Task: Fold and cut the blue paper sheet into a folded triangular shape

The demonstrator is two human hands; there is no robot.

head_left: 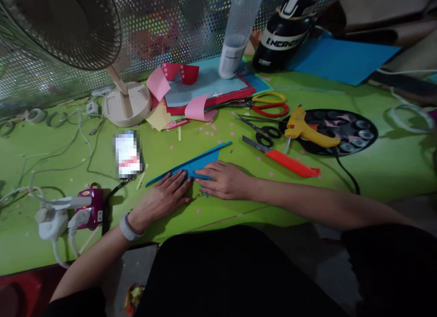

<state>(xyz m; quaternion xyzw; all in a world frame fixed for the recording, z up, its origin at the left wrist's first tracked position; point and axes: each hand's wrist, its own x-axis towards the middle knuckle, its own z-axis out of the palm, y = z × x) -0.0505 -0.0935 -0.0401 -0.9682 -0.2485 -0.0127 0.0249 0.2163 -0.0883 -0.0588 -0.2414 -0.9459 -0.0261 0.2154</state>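
Note:
A folded piece of blue paper [204, 160] lies on the green table, with a long narrow fold along its far edge and a point toward me. My left hand [168, 195] rests flat on its left part, fingers stretched out. From the other side my right hand [226, 179] lies on the paper, its fingers extended and pressing down near the middle. The fingertips of both hands almost meet, hiding part of the sheet. Just right of my right hand lies a utility knife with a red handle [292, 163].
Behind the knife are black scissors [264, 133], yellow-and-red scissors [271, 104] and a yellow glue gun [309, 129] on a black tray [363, 121]. A phone [128, 154], plugs [89, 210] and a fan [126, 103] stand left. Bottles [234, 53] and paper stacks [205, 87] line the back.

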